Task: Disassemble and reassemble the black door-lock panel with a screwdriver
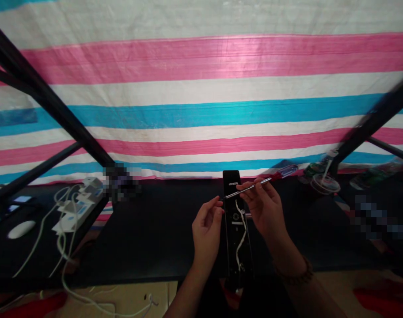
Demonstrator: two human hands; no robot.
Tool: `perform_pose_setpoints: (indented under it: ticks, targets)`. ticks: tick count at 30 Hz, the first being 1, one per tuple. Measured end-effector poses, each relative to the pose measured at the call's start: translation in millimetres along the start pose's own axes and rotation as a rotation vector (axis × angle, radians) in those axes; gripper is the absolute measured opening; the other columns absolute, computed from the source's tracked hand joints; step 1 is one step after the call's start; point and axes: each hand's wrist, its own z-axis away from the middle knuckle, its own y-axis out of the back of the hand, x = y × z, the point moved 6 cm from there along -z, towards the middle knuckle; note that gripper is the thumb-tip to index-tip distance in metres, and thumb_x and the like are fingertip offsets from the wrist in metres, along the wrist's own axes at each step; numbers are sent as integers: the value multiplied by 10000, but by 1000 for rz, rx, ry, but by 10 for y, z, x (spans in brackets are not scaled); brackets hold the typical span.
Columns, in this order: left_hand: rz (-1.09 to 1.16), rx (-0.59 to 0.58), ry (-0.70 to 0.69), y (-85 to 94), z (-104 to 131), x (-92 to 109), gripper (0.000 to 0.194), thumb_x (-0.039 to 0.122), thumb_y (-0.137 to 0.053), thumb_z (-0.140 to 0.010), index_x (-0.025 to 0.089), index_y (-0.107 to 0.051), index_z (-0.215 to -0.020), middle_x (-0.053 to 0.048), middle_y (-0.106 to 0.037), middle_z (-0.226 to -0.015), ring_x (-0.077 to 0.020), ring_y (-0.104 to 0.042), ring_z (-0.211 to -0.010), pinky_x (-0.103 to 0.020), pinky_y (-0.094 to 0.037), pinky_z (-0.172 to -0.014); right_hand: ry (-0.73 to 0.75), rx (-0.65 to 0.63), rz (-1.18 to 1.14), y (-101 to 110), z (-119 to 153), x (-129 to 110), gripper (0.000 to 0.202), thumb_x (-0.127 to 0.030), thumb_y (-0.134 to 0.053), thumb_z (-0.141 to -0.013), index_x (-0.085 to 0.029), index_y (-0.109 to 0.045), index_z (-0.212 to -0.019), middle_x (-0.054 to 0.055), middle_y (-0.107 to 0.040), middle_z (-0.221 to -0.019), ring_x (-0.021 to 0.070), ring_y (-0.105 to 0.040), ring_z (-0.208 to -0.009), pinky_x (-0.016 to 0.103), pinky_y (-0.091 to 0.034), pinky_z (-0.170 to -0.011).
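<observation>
My right hand [266, 205] grips a long screwdriver by its shiny metal shaft [246, 189], thumb and fingers pinched round it. Its clear handle with a red collar [286, 172] points up to the right. At the dark tip, on the left, my left hand [208, 225] is curled with thumb and fingertips close together; whether a small part is between them I cannot make out. Beneath both hands lies a long narrow black device [233, 240], reaching toward me past the table's front edge. A white cable [243, 240] runs along its face, among small labels and round fittings.
The black table [148, 238] ends in front of a striped sheet [201, 115]. White power strips with tangled cables [77, 212] and a white mouse [21, 229] are at left. A lidded plastic cup [325, 183] with a straw stands right. Black frame bars [55, 104] slant at both sides.
</observation>
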Motion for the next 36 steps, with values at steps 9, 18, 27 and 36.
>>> perform_pose_setpoints:
  ticks: [9, 18, 27, 36]
  targets:
    - [-49, 44, -24, -17, 32, 209, 220, 382, -756, -807, 177, -795, -875, -33, -740, -725, -142, -678, -630, -228, -555, -570, -21, 29, 35, 141, 222, 68, 153, -368, -746, -880, -282, -653, -966, 9, -782, -905, 227, -772, -919, 332, -643, -756]
    - [-655, -73, -149, 636, -229, -745, 255, 378, -588, -923, 215, -784, -922, -67, -782, -915, -226, -733, -854, -383, -598, -829, 85, 409, 382, 1275, 383, 89, 277, -473, -746, -812, -222, -633, -840, -63, -544, -571, 105, -509, -440, 206, -412, -399]
    - [-868, -218, -206, 948, -308, -1298, 166, 276, -631, -875, 272, -797, -881, -60, -759, -1135, -297, -646, -1140, -533, -510, -1031, -48, 380, 1122, 2397, 684, 448, 533, -723, -611, -766, -199, -677, -833, -2, -549, -559, 192, -502, -457, 302, -380, -412]
    - [-931, -193, -172, 1281, -414, -1335, 253, 388, -602, -896, 250, -770, -1025, -81, -721, -1155, -282, -659, -1110, -484, -521, -1031, 29, 281, 1262, 2332, 648, 515, 548, -727, -514, -849, -206, -685, -861, 63, -677, -656, 236, -606, -530, 330, -460, -506]
